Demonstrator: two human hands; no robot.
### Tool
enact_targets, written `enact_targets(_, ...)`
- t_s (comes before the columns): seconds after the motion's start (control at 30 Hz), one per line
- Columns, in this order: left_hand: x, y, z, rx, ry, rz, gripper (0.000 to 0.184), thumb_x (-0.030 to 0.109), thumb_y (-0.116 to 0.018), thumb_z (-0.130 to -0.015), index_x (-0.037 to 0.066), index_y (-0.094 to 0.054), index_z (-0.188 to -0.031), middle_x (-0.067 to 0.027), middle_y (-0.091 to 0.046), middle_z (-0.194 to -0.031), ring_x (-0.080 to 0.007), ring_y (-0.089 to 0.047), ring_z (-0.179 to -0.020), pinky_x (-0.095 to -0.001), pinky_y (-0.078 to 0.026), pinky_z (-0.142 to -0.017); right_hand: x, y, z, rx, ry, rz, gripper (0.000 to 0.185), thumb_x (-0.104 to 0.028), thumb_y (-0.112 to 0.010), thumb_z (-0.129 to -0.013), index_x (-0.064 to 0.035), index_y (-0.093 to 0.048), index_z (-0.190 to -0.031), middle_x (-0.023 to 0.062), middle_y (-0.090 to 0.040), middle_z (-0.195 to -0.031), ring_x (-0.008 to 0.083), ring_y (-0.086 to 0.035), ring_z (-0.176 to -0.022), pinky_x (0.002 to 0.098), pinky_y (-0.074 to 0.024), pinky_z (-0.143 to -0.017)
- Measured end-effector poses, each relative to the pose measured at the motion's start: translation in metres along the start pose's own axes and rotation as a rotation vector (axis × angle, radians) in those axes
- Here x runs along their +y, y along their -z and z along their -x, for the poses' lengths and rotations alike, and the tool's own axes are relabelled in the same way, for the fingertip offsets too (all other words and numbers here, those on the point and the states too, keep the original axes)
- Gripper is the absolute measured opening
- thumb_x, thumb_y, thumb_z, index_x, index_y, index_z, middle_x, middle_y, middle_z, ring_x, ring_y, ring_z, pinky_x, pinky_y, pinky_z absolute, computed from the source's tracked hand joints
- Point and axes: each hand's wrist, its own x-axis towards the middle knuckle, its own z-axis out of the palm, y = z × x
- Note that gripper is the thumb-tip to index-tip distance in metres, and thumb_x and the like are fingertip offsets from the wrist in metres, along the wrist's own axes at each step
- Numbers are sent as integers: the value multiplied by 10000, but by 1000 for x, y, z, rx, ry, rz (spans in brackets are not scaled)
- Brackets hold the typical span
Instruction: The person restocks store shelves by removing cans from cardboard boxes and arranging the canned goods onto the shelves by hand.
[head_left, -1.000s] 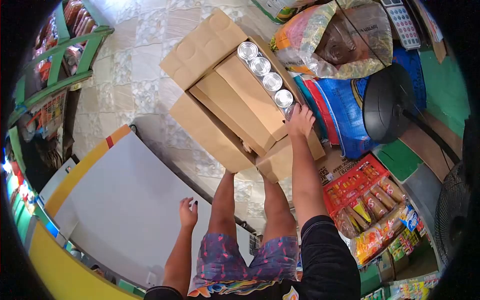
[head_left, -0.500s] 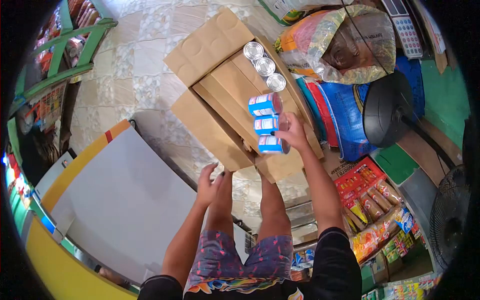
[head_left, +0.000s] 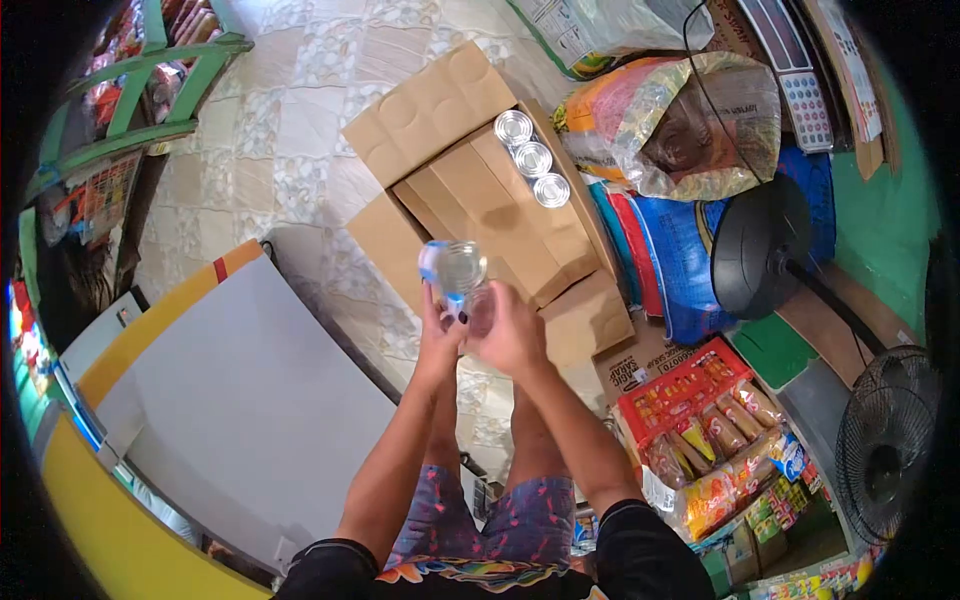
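Several blue-labelled cans are held together between my two hands in front of the box, blurred by motion. My left hand is closed around their left side. On the right side my right hand grips them, partly covering the nearer ones. Beyond them lies the open cardboard box with its flaps folded out. Three cans with bare metal lids stand in a row along the right inner side of the box.
A white-topped surface with a yellow edge is on the left. At the right are an open sack, blue sacks, a black round fan base, a fan and packaged goods. Green shelving stands at upper left.
My right hand has lifted several cans from the box's right side and brought them left and toward me. My left hand has moved up and now holds them too. Fewer cans stand in the row.
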Motion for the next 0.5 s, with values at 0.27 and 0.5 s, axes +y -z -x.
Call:
enact_targets(0.27, -13, 58, -18, -69, 192, 587, 719, 522, -628, -882, 51, -425, -1387, -134, -585, -1292, -313, -583, -1162, -499, -467, -1008, -20, 3, 30, 166, 291, -164, 724, -94, -703, -730, 36, -391, -1370, 288, -441, -1359, 437, -522, -1128, 497, -420, -980)
enact_targets(0.5, 3, 68, -37, -221, 132, 529, 634, 312, -705, -875, 33, -439, -1378, -118, -592, -1280, -260, -579, -1171, -452, -457, -1020, 39, -28, 21, -224, -323, -1626, 738, -29, -654, -817, 16, -296, -1460, 177, -480, -1369, 250, -522, -1233, 403, -437, -1023)
